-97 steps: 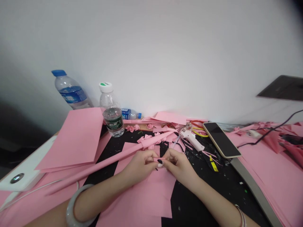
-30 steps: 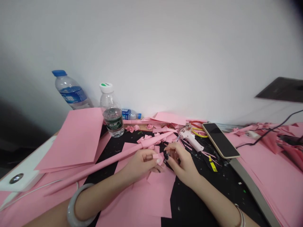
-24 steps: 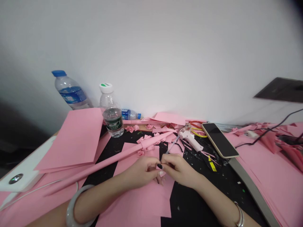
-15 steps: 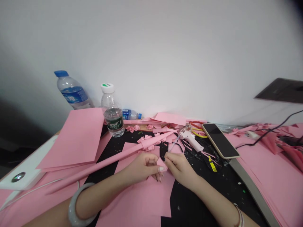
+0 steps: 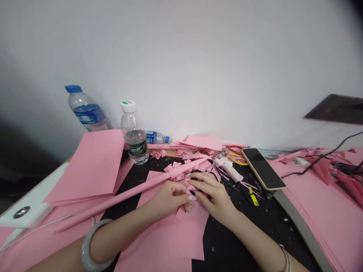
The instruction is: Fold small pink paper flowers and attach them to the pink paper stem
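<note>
Pinched between the thumb and fingers of my left hand (image 5: 172, 199) is a small folded piece of pink paper (image 5: 191, 189). My right hand (image 5: 214, 193) meets it from the other side, its dark-nailed thumb pressed on the piece and its fingers reaching over the top. Fingers cover much of the small piece, so its full shape is hidden. Beneath both hands lie pink paper sheets (image 5: 170, 241). Just beyond the fingertips, a long rolled pink paper tube (image 5: 121, 197) runs across the table, with folded pink paper pieces around its far end.
A pink glue gun (image 5: 230, 170) and a phone (image 5: 263, 169) lie at the right rear. A water bottle (image 5: 136, 141) stands behind, left of centre. The white power bank (image 5: 34, 211) is at far left. More pink sheets (image 5: 329, 204) stack on the right.
My right hand's fingers have uncurled and now stretch leftward over the small paper piece. My left hand keeps its pinch, almost in the same place.
</note>
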`<state>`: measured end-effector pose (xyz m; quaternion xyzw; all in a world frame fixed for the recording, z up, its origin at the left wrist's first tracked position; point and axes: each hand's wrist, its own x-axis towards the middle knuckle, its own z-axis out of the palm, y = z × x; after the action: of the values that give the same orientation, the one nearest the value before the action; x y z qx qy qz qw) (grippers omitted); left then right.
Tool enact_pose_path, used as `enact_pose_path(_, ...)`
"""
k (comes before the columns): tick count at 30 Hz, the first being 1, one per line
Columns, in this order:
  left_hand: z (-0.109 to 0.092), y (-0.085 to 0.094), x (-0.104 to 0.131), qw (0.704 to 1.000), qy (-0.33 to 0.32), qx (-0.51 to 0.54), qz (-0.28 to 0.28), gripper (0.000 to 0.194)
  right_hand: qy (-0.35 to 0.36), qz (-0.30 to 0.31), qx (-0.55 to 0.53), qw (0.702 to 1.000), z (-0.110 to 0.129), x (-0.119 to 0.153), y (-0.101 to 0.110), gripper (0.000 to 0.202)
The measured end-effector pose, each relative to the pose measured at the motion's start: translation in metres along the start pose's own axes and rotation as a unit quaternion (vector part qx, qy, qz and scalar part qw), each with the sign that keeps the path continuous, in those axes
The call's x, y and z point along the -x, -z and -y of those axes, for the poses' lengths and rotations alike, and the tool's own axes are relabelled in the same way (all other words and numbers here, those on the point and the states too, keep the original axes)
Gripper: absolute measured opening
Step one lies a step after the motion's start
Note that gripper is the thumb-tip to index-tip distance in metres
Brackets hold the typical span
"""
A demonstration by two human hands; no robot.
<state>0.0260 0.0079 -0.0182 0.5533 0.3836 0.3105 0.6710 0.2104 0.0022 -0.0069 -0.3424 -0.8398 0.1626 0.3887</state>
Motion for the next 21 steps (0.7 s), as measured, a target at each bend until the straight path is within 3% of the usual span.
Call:
enact_pose_path(5,0.000,0.002,-0.001,1.000,0.012,0.027,-0.002,0.018,-0.012,-0.009,-0.055,0.998,0.004,-0.003,0.001,0.025)
enact_pose_path(10,-0.003,0.001,0.002,1.000,0.019,-0.021,0.006,0.021,-0.175,0.006,-0.211,0.962,0.006,-0.004,-0.004,0.013)
enact_pose_path(13,-0.003,0.000,0.005,0.998,0.013,-0.055,0.017,0.023,-0.225,0.012,-0.261,0.939,0.004,-0.002,-0.008,0.006)
enact_pose_path(21,-0.004,-0.002,0.007,0.999,0.026,-0.035,0.031,0.021,-0.196,0.004,-0.269,0.943,0.009,-0.002,-0.011,0.020)
